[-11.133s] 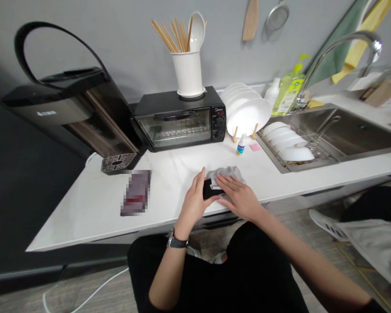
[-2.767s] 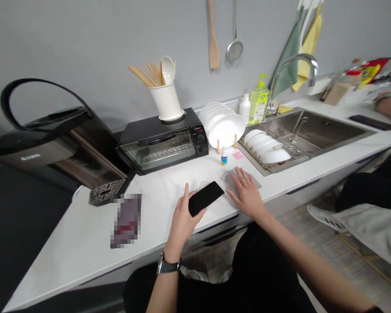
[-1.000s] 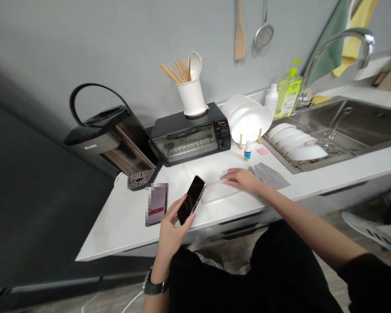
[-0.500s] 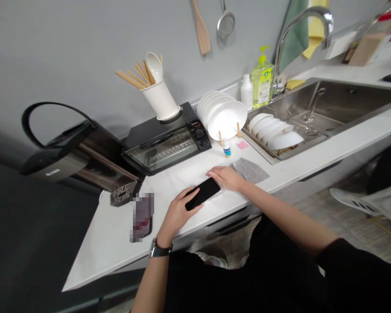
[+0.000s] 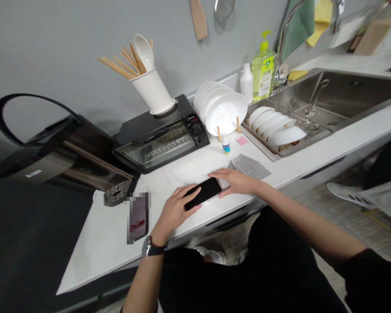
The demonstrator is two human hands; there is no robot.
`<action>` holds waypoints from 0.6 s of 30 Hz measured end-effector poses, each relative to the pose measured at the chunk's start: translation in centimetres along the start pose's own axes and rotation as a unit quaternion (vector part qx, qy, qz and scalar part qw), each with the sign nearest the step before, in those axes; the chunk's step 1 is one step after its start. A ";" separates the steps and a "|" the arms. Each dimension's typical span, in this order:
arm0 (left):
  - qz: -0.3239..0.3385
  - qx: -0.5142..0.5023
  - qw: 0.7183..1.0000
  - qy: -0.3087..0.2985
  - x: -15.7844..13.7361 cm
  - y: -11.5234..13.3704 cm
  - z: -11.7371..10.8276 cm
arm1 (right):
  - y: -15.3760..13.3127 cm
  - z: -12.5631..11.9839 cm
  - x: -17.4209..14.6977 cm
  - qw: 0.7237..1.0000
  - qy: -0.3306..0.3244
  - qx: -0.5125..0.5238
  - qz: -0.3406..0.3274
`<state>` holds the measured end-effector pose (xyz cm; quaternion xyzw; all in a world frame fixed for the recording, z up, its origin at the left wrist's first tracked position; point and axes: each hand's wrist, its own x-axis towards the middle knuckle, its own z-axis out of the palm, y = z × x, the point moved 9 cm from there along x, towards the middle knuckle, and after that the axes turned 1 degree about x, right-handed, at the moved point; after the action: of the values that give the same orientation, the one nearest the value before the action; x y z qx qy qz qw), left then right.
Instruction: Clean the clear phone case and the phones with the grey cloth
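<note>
A black smartphone (image 5: 203,192) lies dark-screened on the white counter between my hands. My left hand (image 5: 175,211) grips its left end, thumb along the near side and fingers over the far side. At the phone's other end, my right hand (image 5: 237,181) has its fingers and thumb around a see-through piece, which looks like a clear case (image 5: 224,183). How far the phone sits inside it I cannot tell. A grey cloth (image 5: 250,167) lies just beyond my right hand. Farther back stands a small white-and-blue bottle (image 5: 226,144).
Left of my hands lies another phone (image 5: 138,217), its screen pixelated. Behind are a coffee machine (image 5: 84,152), a toaster oven (image 5: 163,145) bearing a utensil holder (image 5: 154,93), and racked plates (image 5: 226,115). At right, bowls (image 5: 288,135) stand by the sink (image 5: 352,95). A person's shoe (image 5: 347,198) shows below.
My right hand has spread its thumb and fingers around the clear piece at the phone's right end, where more of it shows. The view has shifted slightly; my left hand keeps its grip.
</note>
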<state>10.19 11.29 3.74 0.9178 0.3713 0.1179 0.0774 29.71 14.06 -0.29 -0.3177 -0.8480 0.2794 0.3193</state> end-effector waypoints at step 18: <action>-0.008 -0.030 0.999 -0.034 0.5 -1.3 0.9 | -1.0 -0.1 0.7 0.999 -0.024 0.021 0.027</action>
<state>9.95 12.49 2.63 0.9155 0.3718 0.0975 0.1186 29.05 13.98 0.71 -0.3268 -0.8407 0.3130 0.2973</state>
